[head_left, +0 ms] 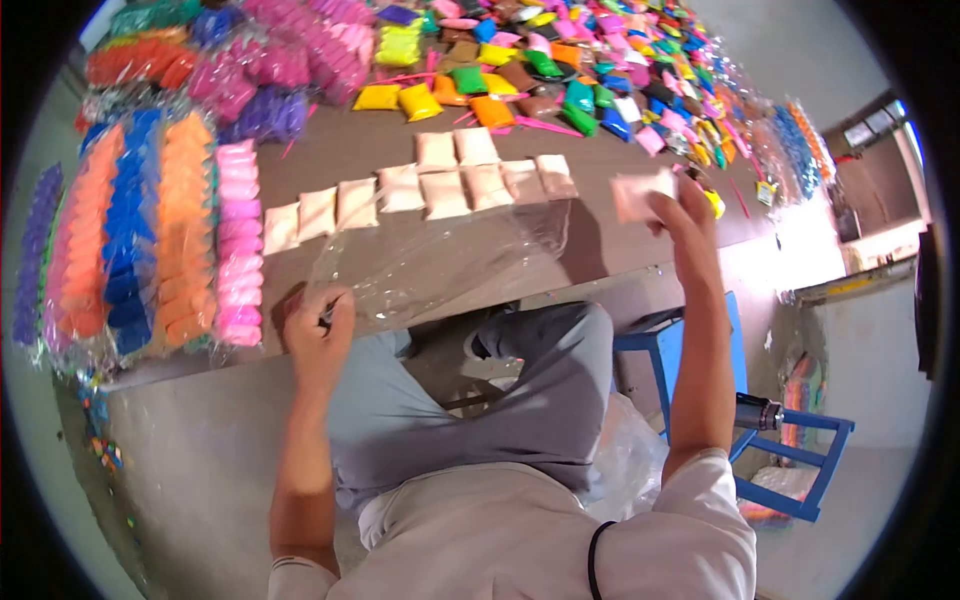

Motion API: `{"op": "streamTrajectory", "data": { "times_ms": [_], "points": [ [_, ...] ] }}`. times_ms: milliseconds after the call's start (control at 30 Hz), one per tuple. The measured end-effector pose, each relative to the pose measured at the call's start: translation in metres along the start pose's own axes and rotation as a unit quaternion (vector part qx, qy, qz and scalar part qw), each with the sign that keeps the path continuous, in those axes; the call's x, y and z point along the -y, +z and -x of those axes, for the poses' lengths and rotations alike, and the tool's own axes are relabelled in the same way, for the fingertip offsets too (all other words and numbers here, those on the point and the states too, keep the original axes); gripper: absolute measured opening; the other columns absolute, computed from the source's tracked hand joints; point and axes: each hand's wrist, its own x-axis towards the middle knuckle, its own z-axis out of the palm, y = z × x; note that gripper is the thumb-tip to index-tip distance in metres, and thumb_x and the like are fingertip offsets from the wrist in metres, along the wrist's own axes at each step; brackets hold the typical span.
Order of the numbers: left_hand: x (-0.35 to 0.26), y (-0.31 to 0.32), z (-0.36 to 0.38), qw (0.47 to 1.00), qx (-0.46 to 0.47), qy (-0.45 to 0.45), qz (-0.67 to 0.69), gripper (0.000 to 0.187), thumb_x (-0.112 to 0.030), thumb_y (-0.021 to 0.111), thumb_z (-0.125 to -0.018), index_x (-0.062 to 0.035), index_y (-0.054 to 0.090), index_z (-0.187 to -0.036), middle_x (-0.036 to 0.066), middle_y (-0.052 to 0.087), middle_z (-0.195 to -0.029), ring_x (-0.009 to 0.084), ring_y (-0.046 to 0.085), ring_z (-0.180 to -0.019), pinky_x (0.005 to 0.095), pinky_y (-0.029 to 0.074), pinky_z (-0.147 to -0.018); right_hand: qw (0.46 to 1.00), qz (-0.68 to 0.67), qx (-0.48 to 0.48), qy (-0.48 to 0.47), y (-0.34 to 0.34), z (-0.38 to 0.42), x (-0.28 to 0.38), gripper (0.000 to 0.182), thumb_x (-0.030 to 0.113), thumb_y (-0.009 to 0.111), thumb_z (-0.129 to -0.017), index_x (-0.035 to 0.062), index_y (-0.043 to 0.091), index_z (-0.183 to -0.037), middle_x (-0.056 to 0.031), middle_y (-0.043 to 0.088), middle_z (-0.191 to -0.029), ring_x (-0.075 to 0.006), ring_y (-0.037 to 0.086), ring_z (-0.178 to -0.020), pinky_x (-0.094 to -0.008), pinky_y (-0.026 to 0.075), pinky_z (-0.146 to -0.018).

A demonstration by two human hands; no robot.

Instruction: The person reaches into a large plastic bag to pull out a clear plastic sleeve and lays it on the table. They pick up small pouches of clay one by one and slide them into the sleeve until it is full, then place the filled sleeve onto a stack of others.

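Observation:
My right hand (687,217) is raised over the right part of the table, closed on a pale peach packet (636,196) that is slightly blurred. Near the table's front edge, my left hand (320,328) has its fingers curled at the end of a clear plastic bag (440,262), which it appears to pinch. The bag lies spread and wrinkled between my hands. Just beyond it, several pale peach packets (445,194) form an uneven row, with two more packets (457,149) set behind the middle.
Strips of packets in pink (238,245), orange (187,230) and blue (133,240) lie at the left. Loose coloured packets (560,75) are heaped at the back, beside bagged magenta packets (270,65). A blue stool (790,470) stands at the right, below the table (590,240).

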Motion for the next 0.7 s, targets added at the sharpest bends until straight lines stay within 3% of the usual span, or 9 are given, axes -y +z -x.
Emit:
{"op": "streamTrajectory", "data": {
  "times_ms": [100,167,300,367,433,567,600,633,700],
  "points": [
    [0.007,0.003,-0.001,1.0,0.001,0.028,-0.012,0.009,-0.007,0.063,-0.085,0.0003,0.067,-0.084,0.009,0.061,-0.071,0.0182,0.059,-0.067,0.0308,0.046,-0.065,0.992,-0.121,-0.011,-0.033,0.025,0.057,0.049,0.042,0.022,0.069,-0.077,0.0007,0.06,-0.112,-0.0021,0.063,-0.094,-0.01,0.06,-0.088,-0.0253,0.048,-0.076],
    [0.004,0.003,0.002,1.0,-0.004,-0.006,-0.028,0.008,-0.009,0.064,-0.083,-0.0011,0.068,-0.083,0.009,0.063,-0.072,0.0212,0.06,-0.069,0.0328,0.046,-0.068,0.983,-0.142,0.096,-0.069,0.04,0.08,0.058,0.046,0.02,0.071,-0.077,-0.0011,0.058,-0.116,-0.0035,0.063,-0.099,-0.0112,0.06,-0.094,-0.0258,0.048,-0.083],
    [0.008,0.002,0.0,0.999,0.001,0.009,-0.052,0.008,-0.012,0.066,-0.081,-0.0037,0.068,-0.082,0.009,0.065,-0.075,0.0244,0.062,-0.073,0.0361,0.045,-0.075,0.979,-0.136,0.071,-0.134,0.118,0.088,0.075,0.044,0.019,0.074,-0.078,-0.0034,0.058,-0.112,-0.0064,0.062,-0.088,-0.0117,0.059,-0.085,-0.0266,0.047,-0.073],
    [0.005,0.0,0.0,0.999,0.003,0.014,-0.048,0.008,-0.012,0.066,-0.081,-0.0045,0.068,-0.081,0.009,0.066,-0.076,0.0249,0.062,-0.074,0.0369,0.045,-0.078,0.978,-0.012,0.079,-0.191,0.146,0.075,0.076,0.035,0.014,0.071,-0.082,-0.0027,0.057,-0.11,-0.0023,0.06,-0.088,-0.0099,0.056,-0.081,-0.025,0.044,-0.07],
    [0.006,-0.001,0.001,0.998,0.02,0.025,-0.045,0.008,-0.007,0.063,-0.085,0.0,0.065,-0.085,0.008,0.062,-0.076,0.017,0.058,-0.071,0.0298,0.045,-0.07,0.987,0.067,0.097,-0.112,0.169,0.068,0.089,0.033,0.015,0.072,-0.081,-0.0028,0.058,-0.106,-0.0043,0.056,-0.077,-0.0091,0.053,-0.074,-0.0266,0.042,-0.062],
    [0.005,0.0,-0.001,0.997,-0.001,0.047,-0.066,0.009,-0.008,0.064,-0.085,0.0003,0.066,-0.084,0.009,0.062,-0.075,0.019,0.058,-0.069,0.0317,0.046,-0.069,0.982,0.103,0.112,-0.108,0.2,0.07,0.065,0.036,0.025,0.071,-0.079,-0.0023,0.06,-0.099,-0.0115,0.056,-0.063,-0.0192,0.056,-0.058,-0.0347,0.043,-0.053],
    [0.004,0.0,-0.001,0.997,-0.007,0.032,-0.069,0.012,-0.013,0.063,-0.087,-0.002,0.066,-0.083,0.01,0.062,-0.074,0.0243,0.059,-0.071,0.0361,0.044,-0.072,0.977,0.13,0.14,-0.093,0.2,0.073,0.063,0.039,0.028,0.069,-0.078,-0.0021,0.06,-0.101,-0.0166,0.06,-0.064,-0.0294,0.062,-0.059,-0.0398,0.047,-0.055],
    [0.003,0.0,0.001,0.997,-0.01,0.016,-0.071,0.015,-0.018,0.062,-0.088,-0.0043,0.065,-0.081,0.011,0.062,-0.072,0.0296,0.059,-0.073,0.0405,0.042,-0.076,0.977,0.13,0.143,-0.092,0.203,0.078,0.06,0.039,0.028,0.069,-0.078,-0.0021,0.06,-0.101,-0.0166,0.06,-0.064,-0.0294,0.062,-0.059,-0.0398,0.047,-0.055],
    [0.003,0.002,-0.001,0.997,-0.011,0.021,-0.079,0.018,-0.019,0.059,-0.091,-0.0041,0.065,-0.082,0.012,0.062,-0.072,0.0309,0.059,-0.073,0.0411,0.042,-0.076,0.966,0.154,0.129,-0.16,0.208,0.084,0.052,0.032,0.023,0.069,-0.077,-0.002,0.055,-0.09,-0.0222,0.062,-0.066,-0.0405,0.065,-0.064,-0.0474,0.051,-0.057]
  ]
}}
